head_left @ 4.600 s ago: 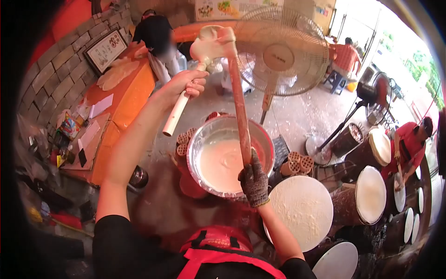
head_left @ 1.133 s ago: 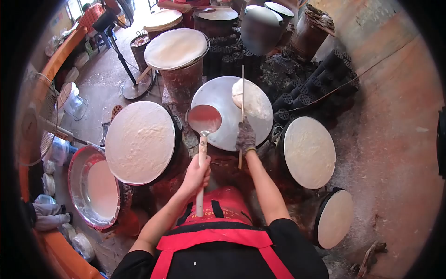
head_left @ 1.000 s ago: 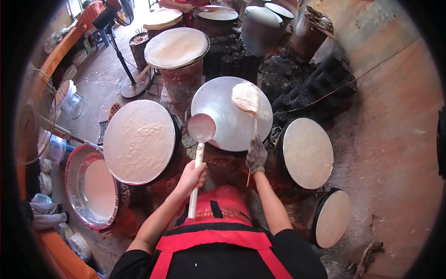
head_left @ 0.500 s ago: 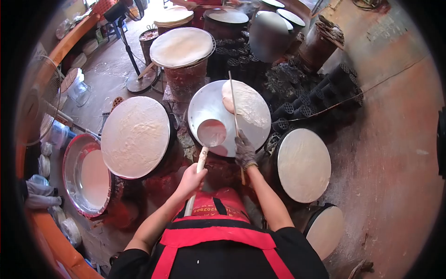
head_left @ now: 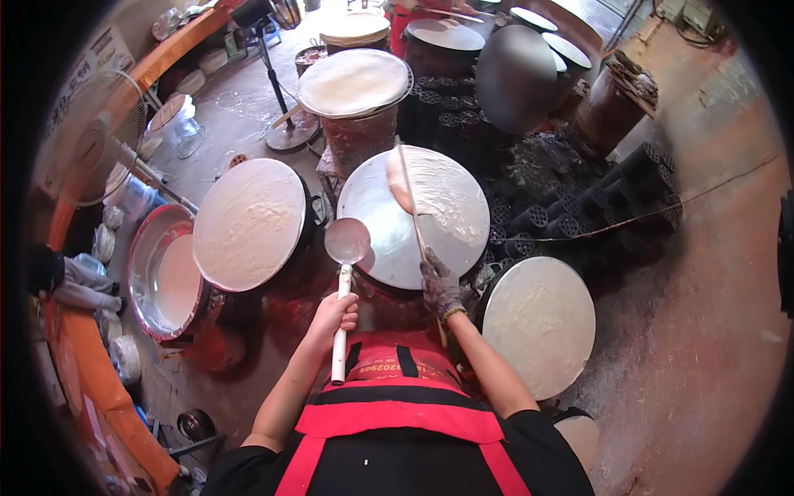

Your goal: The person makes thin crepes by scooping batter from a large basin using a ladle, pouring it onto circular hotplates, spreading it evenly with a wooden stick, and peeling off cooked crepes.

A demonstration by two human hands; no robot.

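My bare left hand (head_left: 335, 317) is closed round the pale handle of a ladle (head_left: 346, 241), whose round bowl is at the left edge of a metal griddle (head_left: 372, 217). My gloved right hand (head_left: 441, 287) grips a long thin stick (head_left: 416, 223) that slants up across that griddle. A lump of batter (head_left: 400, 182) lies against the stick's left side. Spread batter (head_left: 451, 194) covers the griddle's upper right part, with bare metal to the left and below.
Batter-coated griddles stand left (head_left: 249, 225), behind (head_left: 354, 83) and right (head_left: 539, 327). A basin (head_left: 139, 277) of batter is at the left, near a large fan (head_left: 91, 136). Black perforated briquettes (head_left: 595, 202) lie right of the centre griddle. Someone in red (head_left: 403, 23) is at the back.
The batter now spreads over more of the griddle's upper right. The stick and lump lie further left on it. The ladle has moved left, off most of the griddle. The view has turned slightly.
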